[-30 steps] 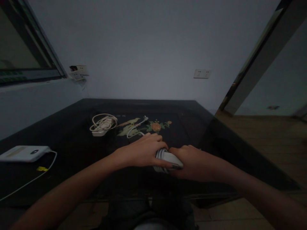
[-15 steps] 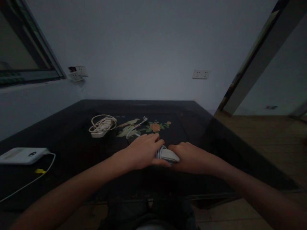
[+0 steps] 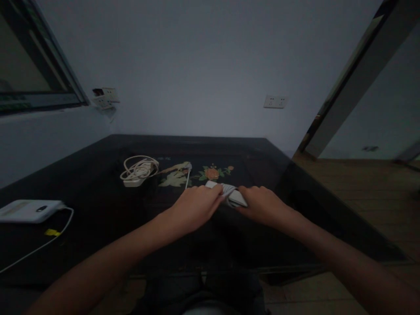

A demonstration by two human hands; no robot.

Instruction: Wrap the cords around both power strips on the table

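Note:
Both hands are on a white power strip [image 3: 240, 200] with a pale cord [image 3: 229, 190] wound around its middle, held above the dark table. My left hand [image 3: 200, 203] is closed on its left part, fingers over the cord. My right hand [image 3: 259, 202] grips the right end. A loose length of cord with a plug [image 3: 187, 166] extends beyond my left hand, over the bird picture on the tabletop. Farther left lies another white power strip [image 3: 133, 182] under its own coiled cord [image 3: 141, 168].
A white device [image 3: 31, 211] with a thin cable and a yellow tag [image 3: 52, 232] lies on the left of the black table [image 3: 131, 240]. Wall sockets [image 3: 275, 102] are behind, and a window is at upper left.
The held strip has tilted and moved slightly up, showing its left end beyond my left fingers. The loose plug has swung left. Both hands have shifted upward a little.

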